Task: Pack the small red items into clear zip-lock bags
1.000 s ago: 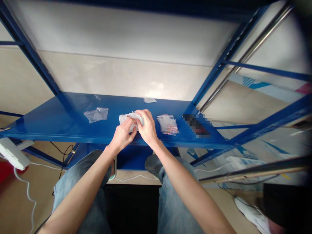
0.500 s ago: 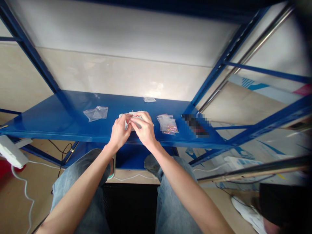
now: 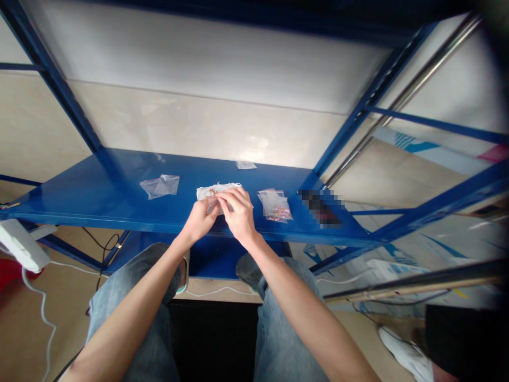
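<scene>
Lying on the floor at the far left, a white power strip (image 3: 19, 245) trailed a white cable (image 3: 35, 297) beside a red object (image 3: 6, 278). Above the person's light-blue jeans (image 3: 131, 286), a blue steel shelf (image 3: 119, 212) ran across the scene, and a clear plastic bag (image 3: 159, 185) lay flat toward its left. The left hand (image 3: 200, 220) rose from the near left with the forearm angled up and inward, the wrist slightly bent and the fingers curled close together under the near edge of a crumpled translucent bag (image 3: 217, 191). That bag sat at about the middle of the shelf, held just above its surface between both hands. The right hand (image 3: 238, 215) came in from the near right, its back turned upward and its fingers (image 3: 225, 197) together and slanting left across the bag, their tips meeting the bag just beside the left hand. A small flat bag (image 3: 245, 165) lay near the shelf's far edge. To the right of the hands sat a stack of small clear bags (image 3: 274, 206) with pink beads at its near end, and farther right a pixelated patch (image 3: 320, 208) hid whatever lay there.
</scene>
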Demonstrator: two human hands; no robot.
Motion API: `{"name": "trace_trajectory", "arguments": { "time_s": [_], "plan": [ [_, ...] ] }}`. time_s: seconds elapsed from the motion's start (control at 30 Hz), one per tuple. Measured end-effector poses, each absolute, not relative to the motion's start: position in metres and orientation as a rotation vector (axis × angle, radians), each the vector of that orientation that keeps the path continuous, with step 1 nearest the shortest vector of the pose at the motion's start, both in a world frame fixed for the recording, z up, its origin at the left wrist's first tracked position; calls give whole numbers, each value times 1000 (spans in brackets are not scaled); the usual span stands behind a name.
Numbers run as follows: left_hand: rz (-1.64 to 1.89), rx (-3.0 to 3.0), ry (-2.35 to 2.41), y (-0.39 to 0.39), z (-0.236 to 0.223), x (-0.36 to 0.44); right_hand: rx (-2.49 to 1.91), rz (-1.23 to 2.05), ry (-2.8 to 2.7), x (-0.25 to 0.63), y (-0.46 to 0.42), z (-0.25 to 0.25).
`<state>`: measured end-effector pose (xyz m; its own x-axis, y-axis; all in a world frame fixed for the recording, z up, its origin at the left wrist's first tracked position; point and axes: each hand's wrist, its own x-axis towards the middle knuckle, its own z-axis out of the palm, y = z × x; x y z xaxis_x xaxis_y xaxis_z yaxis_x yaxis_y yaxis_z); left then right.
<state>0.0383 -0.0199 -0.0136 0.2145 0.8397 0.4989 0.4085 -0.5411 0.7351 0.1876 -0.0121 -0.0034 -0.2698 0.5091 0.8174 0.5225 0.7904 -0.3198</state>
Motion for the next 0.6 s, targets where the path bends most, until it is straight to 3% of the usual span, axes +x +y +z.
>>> {"name": "trace_trajectory", "arguments": {
  "time_s": [0.6],
  "plan": [
    [1392,1778,1138,-19,-10,30,-747,207,-1994,197,-17,5]
  ]
}}
